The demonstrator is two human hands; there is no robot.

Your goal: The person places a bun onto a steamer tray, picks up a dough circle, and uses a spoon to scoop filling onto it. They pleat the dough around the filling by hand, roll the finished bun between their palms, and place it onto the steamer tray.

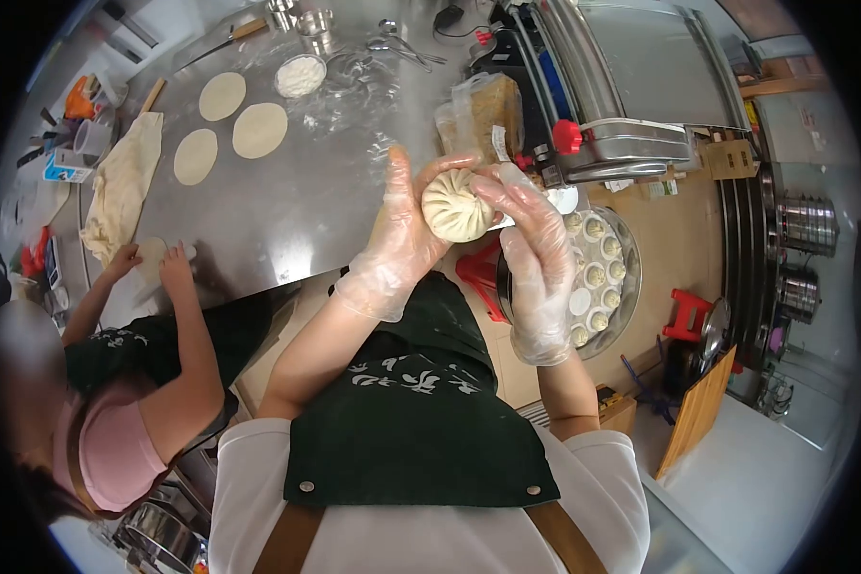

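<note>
A pleated, unbaked bun (456, 209) sits between my two hands, its gathered folds facing up. My left hand (398, 237), in a clear plastic glove, cradles it on the palm and curled fingers, with the thumb stretched out to the side. From the right, the bent fingers of my gloved right hand (538, 251) press against the bun's edge. Below and right of that hand, a round metal tray (633, 263) bears several similar pleated buns on white paper rounds. One paper round (580, 302) in it carries no bun.
On the steel table (306, 201) lie three dough rounds (260, 131), a bowl of flour (300, 76) and a long dough piece (129, 182). A co-worker's hands (153, 263) handle dough at left. A metal machine (631, 143) stands at right; red stools (687, 314) are below.
</note>
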